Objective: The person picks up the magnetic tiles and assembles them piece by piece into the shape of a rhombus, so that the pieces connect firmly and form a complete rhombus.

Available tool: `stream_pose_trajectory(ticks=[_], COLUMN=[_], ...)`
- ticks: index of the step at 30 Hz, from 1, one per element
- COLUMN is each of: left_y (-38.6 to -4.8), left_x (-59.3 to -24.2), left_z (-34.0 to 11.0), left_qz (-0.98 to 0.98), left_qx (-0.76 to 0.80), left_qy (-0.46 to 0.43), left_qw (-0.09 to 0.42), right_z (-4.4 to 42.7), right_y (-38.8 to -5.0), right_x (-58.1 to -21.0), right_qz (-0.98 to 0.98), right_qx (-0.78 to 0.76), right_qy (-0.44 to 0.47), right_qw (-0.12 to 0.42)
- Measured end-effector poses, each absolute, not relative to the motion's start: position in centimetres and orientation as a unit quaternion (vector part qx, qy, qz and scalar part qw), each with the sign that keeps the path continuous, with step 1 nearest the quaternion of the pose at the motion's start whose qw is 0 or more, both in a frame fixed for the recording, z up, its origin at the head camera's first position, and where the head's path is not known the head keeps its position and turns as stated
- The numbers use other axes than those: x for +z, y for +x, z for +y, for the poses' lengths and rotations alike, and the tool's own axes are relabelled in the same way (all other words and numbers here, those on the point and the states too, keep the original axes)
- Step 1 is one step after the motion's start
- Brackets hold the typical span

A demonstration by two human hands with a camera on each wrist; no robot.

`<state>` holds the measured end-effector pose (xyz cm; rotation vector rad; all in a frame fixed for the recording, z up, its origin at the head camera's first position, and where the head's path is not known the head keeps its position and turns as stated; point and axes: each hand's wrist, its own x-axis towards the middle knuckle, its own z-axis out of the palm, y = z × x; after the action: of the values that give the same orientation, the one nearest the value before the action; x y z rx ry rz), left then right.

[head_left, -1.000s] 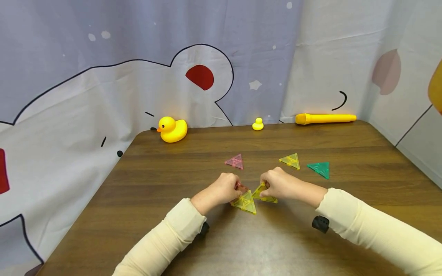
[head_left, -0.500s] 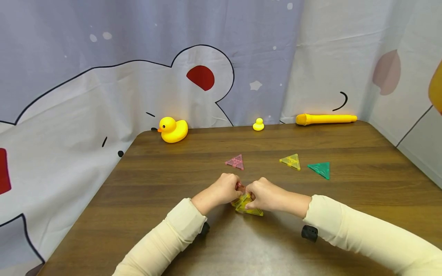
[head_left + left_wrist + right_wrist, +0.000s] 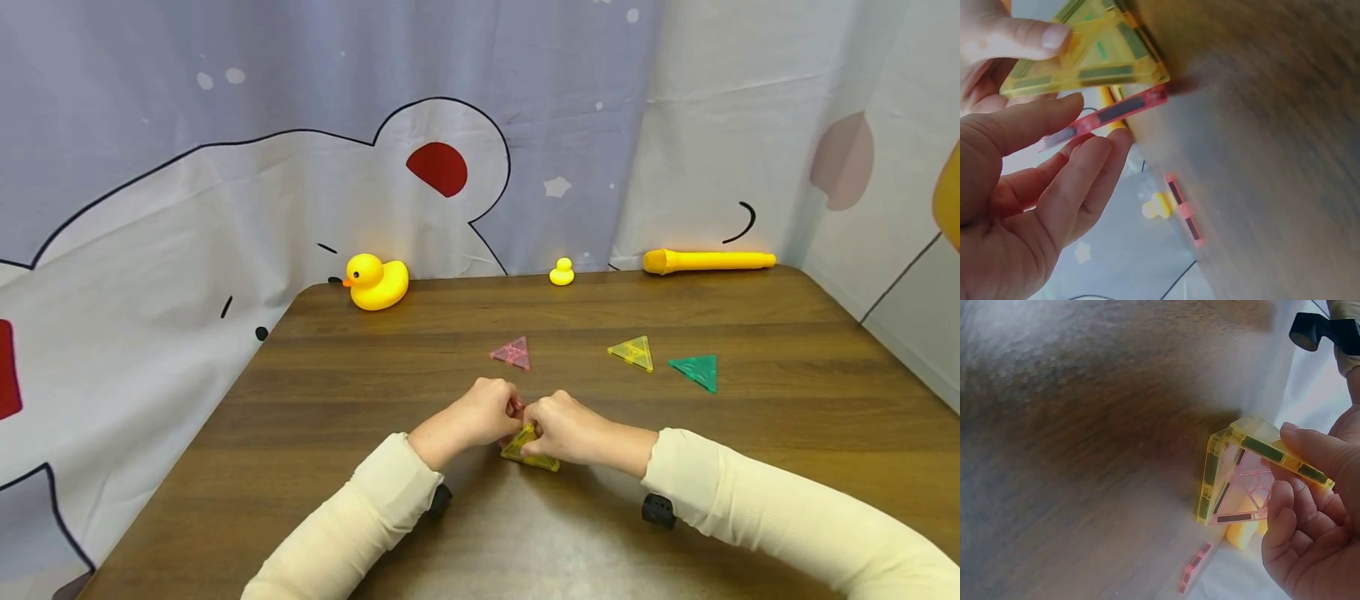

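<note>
Over the table's middle in the head view, my left hand (image 3: 476,415) and my right hand (image 3: 573,430) nearly touch. The left pinches a pink-red triangular tile (image 3: 1116,111) between thumb and fingers, its edge toward the left wrist camera. A yellow triangular tile (image 3: 1265,449) is pinched in the right hand, tilted. A second yellow tile (image 3: 1208,478) stands beside the pink one. In the right wrist view the three lean together at their edges; whether every edge touches, I cannot tell.
Farther back on the table (image 3: 315,433) lie a pink tile (image 3: 513,353), a yellow tile (image 3: 633,352) and a green tile (image 3: 697,372). Along the back edge are a large yellow duck (image 3: 378,285), a small duck (image 3: 562,272) and a yellow microphone (image 3: 708,261).
My right hand has moved left with its yellow tile, up against the tiles at my left hand. The left hand has stayed nearly in place, still holding the pink-red tile.
</note>
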<state>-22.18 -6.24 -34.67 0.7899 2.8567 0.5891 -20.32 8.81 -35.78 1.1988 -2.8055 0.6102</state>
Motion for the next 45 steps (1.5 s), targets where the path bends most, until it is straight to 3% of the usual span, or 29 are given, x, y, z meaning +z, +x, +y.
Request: stream_pose_trajectory(ticks=[17, 27, 35, 45], left_y=[-21.1, -20.6, -20.8, -21.8], left_x=[-34.0, -33.3, -33.6, -33.2], left_z=[-6.9, -6.2, -5.1, -6.8], left_qz=[0.944, 0.941, 0.93, 0.946], left_qx=[0.176, 0.18, 0.187, 0.199], left_qy=[0.269, 0.277, 0.315, 0.253], left_qw=[0.074, 0.07, 0.028, 0.031], right_z=[9.4, 10.1, 10.7, 12.0], right_y=[-20.3, -20.1, -20.3, -20.5], right_x=[-35.9, -35.7, -35.7, -35.4], right_qz=[-0.913, -0.91, -0.911, -0.928], right_qx=[0.192, 0.186, 0.195, 0.189], right_qy=[0.36, 0.37, 0.36, 0.313], right_qw=[-0.029, -0.024, -0.041, -0.072])
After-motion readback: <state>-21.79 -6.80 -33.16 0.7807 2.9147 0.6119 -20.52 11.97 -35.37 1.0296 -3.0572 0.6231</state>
